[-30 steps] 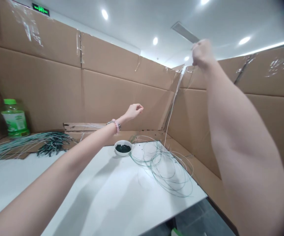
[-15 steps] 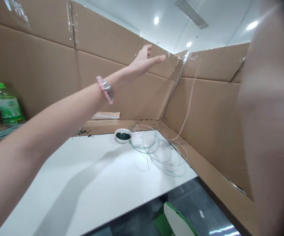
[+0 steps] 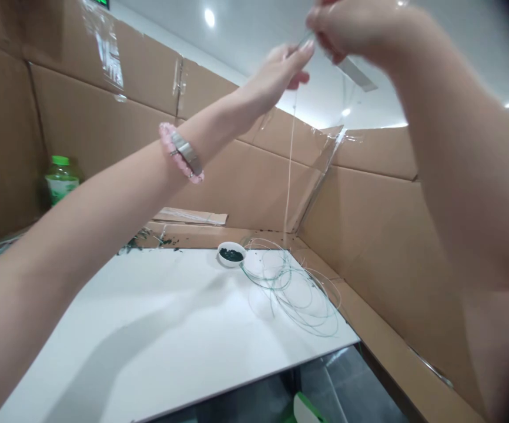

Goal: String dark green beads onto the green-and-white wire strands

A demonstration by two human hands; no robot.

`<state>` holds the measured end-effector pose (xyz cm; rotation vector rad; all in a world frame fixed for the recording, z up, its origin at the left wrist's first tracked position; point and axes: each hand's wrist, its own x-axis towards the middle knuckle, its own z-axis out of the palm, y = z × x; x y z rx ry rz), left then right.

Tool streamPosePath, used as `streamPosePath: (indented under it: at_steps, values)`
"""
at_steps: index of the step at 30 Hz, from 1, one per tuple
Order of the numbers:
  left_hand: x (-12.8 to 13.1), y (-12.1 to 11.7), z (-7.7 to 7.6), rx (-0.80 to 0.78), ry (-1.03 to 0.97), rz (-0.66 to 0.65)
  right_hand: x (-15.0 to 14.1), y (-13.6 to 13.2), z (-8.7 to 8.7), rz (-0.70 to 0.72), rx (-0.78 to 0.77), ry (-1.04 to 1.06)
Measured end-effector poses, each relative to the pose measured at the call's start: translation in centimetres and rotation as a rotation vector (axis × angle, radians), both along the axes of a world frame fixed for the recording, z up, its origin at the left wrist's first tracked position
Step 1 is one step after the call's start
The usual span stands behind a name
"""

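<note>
My left hand (image 3: 281,76), with a pink beaded bracelet and a metal band (image 3: 184,151) on the wrist, is raised high above the table. Its thumb and fingers pinch a thin string. Close by at the top edge, my right hand (image 3: 347,29) is closed and partly blurred. A short dark stretch of the string spans the gap between both hands. Below my left hand the pale string (image 3: 290,164) hangs almost straight down to a loose coil of thin green and white string (image 3: 298,288) on the white table (image 3: 170,335).
A white bowl (image 3: 227,264) of small dark green pieces stands beside the coil. Cardboard walls (image 3: 378,223) enclose the table. At the left is a green-capped bottle (image 3: 62,179); a cardboard strip (image 3: 197,216) lies at the back. A green-edged chair (image 3: 305,409) shows below.
My left hand has gone from open to pinching the string. My right hand has come into view beside it. The string now hangs below my left hand, and the view has shifted left.
</note>
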<state>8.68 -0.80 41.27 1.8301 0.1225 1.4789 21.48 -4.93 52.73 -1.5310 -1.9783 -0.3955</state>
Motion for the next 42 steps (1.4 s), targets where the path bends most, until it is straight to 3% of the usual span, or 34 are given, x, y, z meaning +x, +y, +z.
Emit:
streamPosePath:
  at_steps: [2, 5, 8, 13, 18, 21, 25, 27, 36, 42]
  values:
    - [-1.4, 0.5, -1.3, -0.034, 0.046, -0.017, -2.8, -0.8, -3.7, -0.036, 0.026, -0.074]
    - [-3.4, 1.5, -3.4, -0.035, -0.001, 0.074, -5.3, -1.5, -7.4, -0.018, -0.033, -0.069]
    - [-5.3, 2.5, -5.9, -0.034, 0.06, 0.057, -6.4, -1.1, -10.2, 0.05, -0.102, -0.041]
    - [-8.2, 3.4, -11.1, -0.192, 0.138, -0.177, -8.6, 0.1, -15.3, 0.194, -0.207, -0.003]
    - [-10.5, 3.3, -16.3, -0.294, 0.171, -0.129, -10.4, 1.5, -18.8, 0.332, -0.232, 0.067]
    - [-11.5, 2.4, -18.3, -0.424, 0.135, -0.294, -10.6, 2.4, -19.6, 0.35, -0.236, 0.081]
    - [-12.9, 0.3, -19.6, -0.845, 0.013, -0.665, -9.6, 3.4, -19.6, 0.317, -0.231, 0.108]
    - [-13.7, -0.7, -20.1, -0.977, -0.047, -0.759, -8.4, 3.8, -19.2, 0.259, -0.198, 0.13]
    - [-17.0, -1.6, -23.2, -1.2, -0.109, -0.714, 0.8, 4.5, -16.6, -0.152, 0.048, 0.251]
    - [-17.8, -1.9, -23.0, -1.218, -0.193, -0.657, 3.5, 4.0, -16.4, -0.234, 0.066, 0.305]
